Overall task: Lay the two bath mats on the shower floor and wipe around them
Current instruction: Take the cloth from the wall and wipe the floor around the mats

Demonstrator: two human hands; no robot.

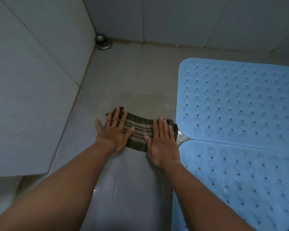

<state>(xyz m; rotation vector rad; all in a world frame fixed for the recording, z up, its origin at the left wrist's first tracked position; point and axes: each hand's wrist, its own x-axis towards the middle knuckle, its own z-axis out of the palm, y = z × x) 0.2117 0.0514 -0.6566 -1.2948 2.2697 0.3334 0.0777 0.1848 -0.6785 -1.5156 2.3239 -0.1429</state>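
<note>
Under both flat hands (138, 135) lies the striped cloth (139, 130).

No legible text, label, brand, number or sign is detected. None can be read on the far bath mat (240, 100), the near bath mat (240, 180), the striped cloth (140, 129), the wall tiles (32, 80) or the floor drain (103, 43).
</note>
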